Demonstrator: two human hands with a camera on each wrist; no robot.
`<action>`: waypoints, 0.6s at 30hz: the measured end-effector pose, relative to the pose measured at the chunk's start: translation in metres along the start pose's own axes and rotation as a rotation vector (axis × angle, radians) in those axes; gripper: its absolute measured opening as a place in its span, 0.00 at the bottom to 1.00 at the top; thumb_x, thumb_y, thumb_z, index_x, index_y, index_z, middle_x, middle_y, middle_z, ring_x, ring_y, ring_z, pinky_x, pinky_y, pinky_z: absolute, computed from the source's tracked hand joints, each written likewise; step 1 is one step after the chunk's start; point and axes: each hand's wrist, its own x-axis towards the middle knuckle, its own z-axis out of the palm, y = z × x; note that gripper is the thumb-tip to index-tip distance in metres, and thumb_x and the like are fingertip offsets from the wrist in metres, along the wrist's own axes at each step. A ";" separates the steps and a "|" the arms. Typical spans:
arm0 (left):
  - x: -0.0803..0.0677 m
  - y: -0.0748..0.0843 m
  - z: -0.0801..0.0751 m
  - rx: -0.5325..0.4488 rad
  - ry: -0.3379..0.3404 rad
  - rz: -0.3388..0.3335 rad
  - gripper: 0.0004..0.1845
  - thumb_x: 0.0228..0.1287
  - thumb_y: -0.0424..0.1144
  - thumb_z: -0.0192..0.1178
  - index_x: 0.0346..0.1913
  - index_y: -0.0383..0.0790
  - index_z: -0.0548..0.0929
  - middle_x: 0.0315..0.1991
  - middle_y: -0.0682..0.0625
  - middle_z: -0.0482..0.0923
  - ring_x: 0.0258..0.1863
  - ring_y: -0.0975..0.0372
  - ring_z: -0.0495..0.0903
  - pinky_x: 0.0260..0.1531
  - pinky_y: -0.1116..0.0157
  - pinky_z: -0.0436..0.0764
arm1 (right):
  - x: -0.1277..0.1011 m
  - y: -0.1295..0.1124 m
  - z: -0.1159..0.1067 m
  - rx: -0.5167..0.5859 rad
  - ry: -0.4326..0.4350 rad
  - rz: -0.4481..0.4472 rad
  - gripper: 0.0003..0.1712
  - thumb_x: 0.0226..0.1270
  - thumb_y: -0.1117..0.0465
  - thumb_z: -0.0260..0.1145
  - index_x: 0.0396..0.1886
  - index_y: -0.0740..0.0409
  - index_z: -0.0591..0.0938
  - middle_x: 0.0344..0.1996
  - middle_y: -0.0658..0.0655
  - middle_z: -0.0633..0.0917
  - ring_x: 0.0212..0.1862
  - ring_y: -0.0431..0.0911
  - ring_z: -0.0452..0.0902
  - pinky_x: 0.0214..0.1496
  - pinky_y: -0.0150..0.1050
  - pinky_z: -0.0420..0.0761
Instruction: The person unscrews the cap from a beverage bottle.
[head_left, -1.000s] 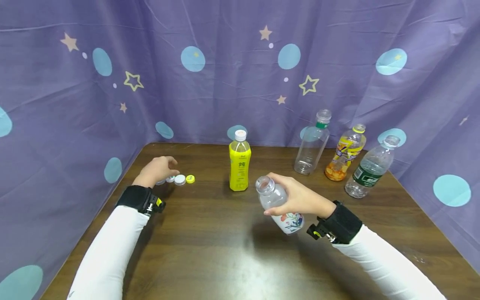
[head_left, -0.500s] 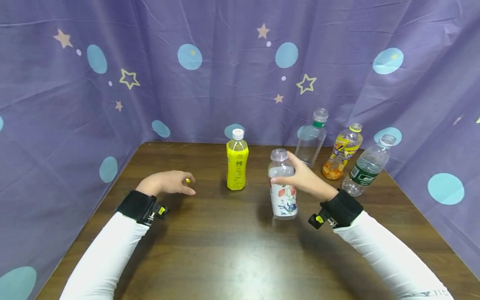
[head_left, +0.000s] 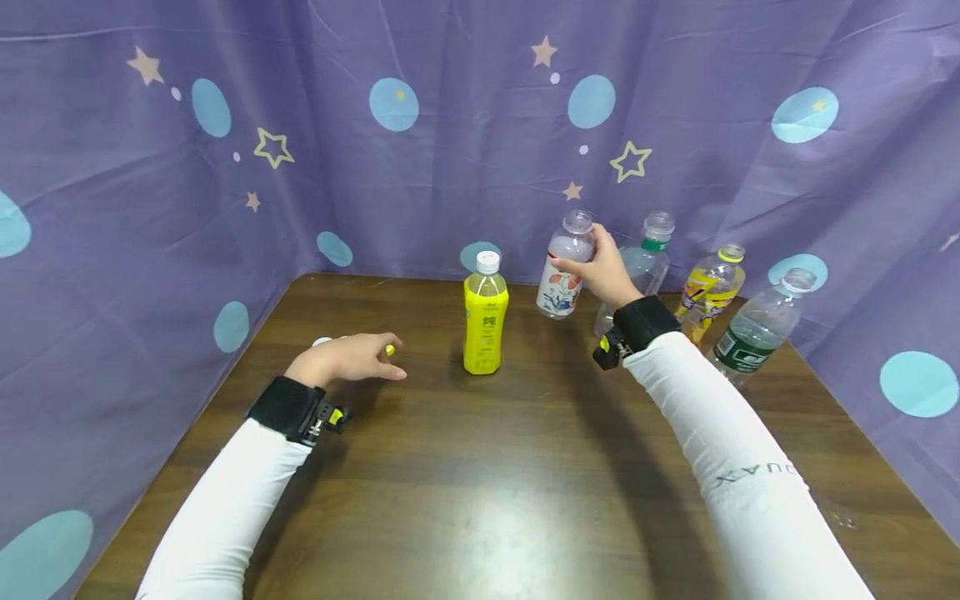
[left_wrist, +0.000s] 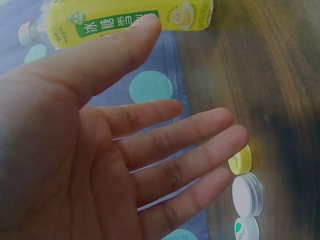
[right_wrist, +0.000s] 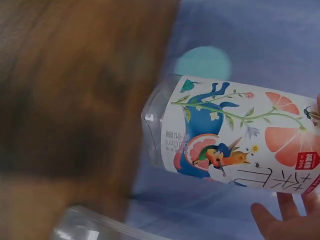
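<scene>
My right hand [head_left: 606,268] grips an uncapped clear bottle [head_left: 564,268] with a white label of flowers and grapefruit, near the table's back edge. In the right wrist view the label of that bottle [right_wrist: 235,135] faces the camera and fingers show at its upper part. My left hand [head_left: 352,357] is held over the table's left side with nothing in it, fingers relaxed. Below its fingertips in the left wrist view stand a yellow cap [left_wrist: 241,160], a white cap [left_wrist: 247,195] and another white cap [left_wrist: 247,229] in a row. A capped yellow-labelled drink bottle [head_left: 484,317] stands upright between my hands.
Right of my right hand stand uncapped empties: a clear bottle with a green neck band [head_left: 651,258], a yellow-orange labelled bottle [head_left: 708,292] and a green-labelled water bottle [head_left: 761,325]. A purple curtain [head_left: 450,183] hangs behind the brown table [head_left: 420,467].
My right hand has carried the flower-labelled bottle back from the table's middle towards the curtain, turning it from tilted to nearly upright. My left hand has shifted right from over the caps.
</scene>
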 end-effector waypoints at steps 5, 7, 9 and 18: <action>0.001 0.001 0.000 -0.010 0.000 -0.007 0.34 0.66 0.52 0.59 0.66 0.33 0.66 0.51 0.40 0.82 0.52 0.52 0.80 0.53 0.53 0.77 | 0.004 0.034 0.017 -0.067 0.042 0.077 0.44 0.57 0.61 0.73 0.68 0.65 0.61 0.60 0.69 0.72 0.59 0.60 0.71 0.61 0.53 0.72; 0.002 0.001 0.001 -0.008 0.002 0.005 0.34 0.66 0.52 0.59 0.66 0.32 0.66 0.50 0.40 0.82 0.50 0.52 0.81 0.52 0.53 0.77 | 0.003 0.043 0.021 -0.090 0.061 0.109 0.44 0.56 0.60 0.74 0.68 0.65 0.61 0.61 0.70 0.71 0.60 0.62 0.69 0.62 0.55 0.71; 0.002 -0.001 0.003 -0.004 0.006 0.002 0.35 0.65 0.53 0.60 0.65 0.32 0.67 0.49 0.42 0.82 0.49 0.54 0.81 0.51 0.54 0.77 | 0.001 0.050 0.023 -0.098 0.069 0.128 0.45 0.57 0.60 0.73 0.69 0.65 0.60 0.63 0.70 0.70 0.61 0.62 0.68 0.63 0.56 0.69; 0.000 -0.004 -0.001 0.001 0.018 0.014 0.33 0.65 0.52 0.60 0.65 0.33 0.68 0.48 0.43 0.83 0.49 0.54 0.81 0.52 0.54 0.77 | 0.004 0.044 0.025 0.016 0.096 0.106 0.60 0.56 0.58 0.74 0.77 0.58 0.43 0.74 0.67 0.53 0.75 0.57 0.49 0.75 0.50 0.54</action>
